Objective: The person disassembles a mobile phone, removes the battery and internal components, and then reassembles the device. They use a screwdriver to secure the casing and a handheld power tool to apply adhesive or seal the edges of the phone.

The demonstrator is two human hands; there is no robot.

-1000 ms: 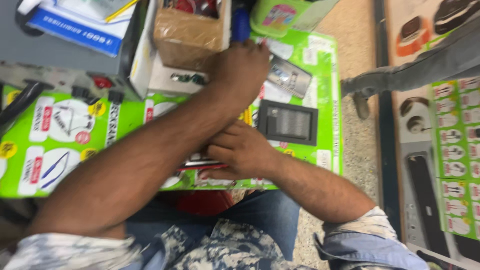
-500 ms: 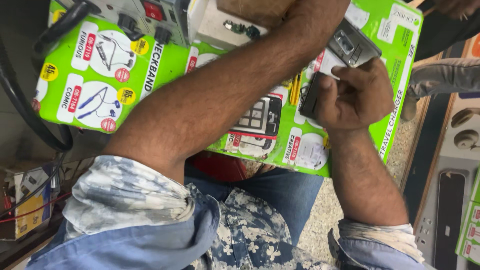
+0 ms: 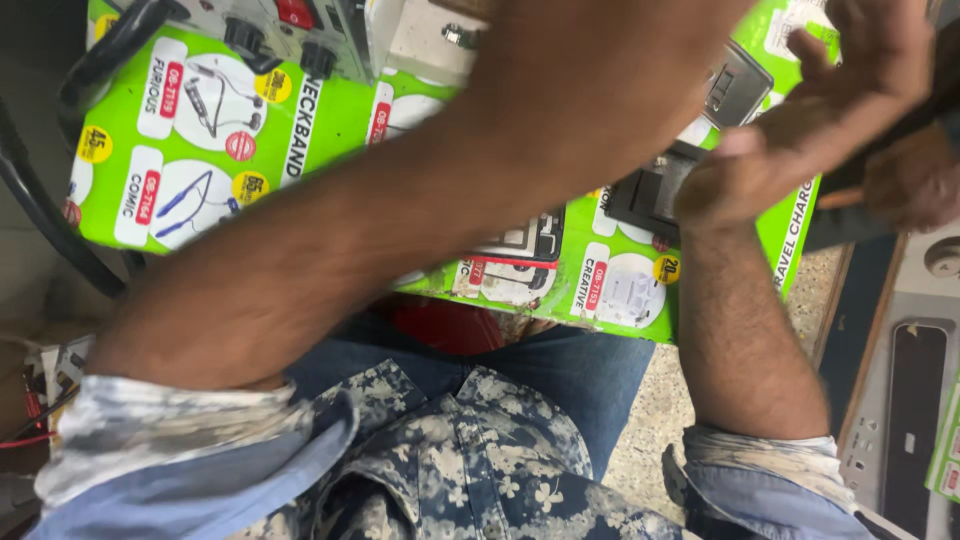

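Right hand (image 3: 800, 130) first: the thumb side sat against a small black framed part (image 3: 650, 195) and the fingers (image 3: 835, 45) stretched up and away from it. It was badly motion-blurred, so I couldn't tell whether it was actually gripping the part or just pressing on it. The left forearm (image 3: 400, 220) crossed the whole frame toward the top edge. That hand was out of shot, so I had no read on what it held. The black part lay on the green printed board (image 3: 200, 130) across the lap, near the board's right end and touching the right hand. A silver metal piece (image 3: 735, 85) sat just above it on the same board. The two looked close but not joined, though the blur kept me from being sure. Further out, a grey box with a red switch and black knobs (image 3: 290, 30) stood at the board's top edge, with a black cable (image 3: 40, 200) looping down the left side. A red thing (image 3: 450, 325) showed under the board's near edge, above the jeans (image 3: 590, 375). A grey panel (image 3: 900, 400) stood off to the right, over speckled floor (image 3: 650, 430). My call on progress: mid-job. Both pieces were out on the board and within reach, nothing looked fitted together or set aside, and the assembly or inspection itself read as not yet done.
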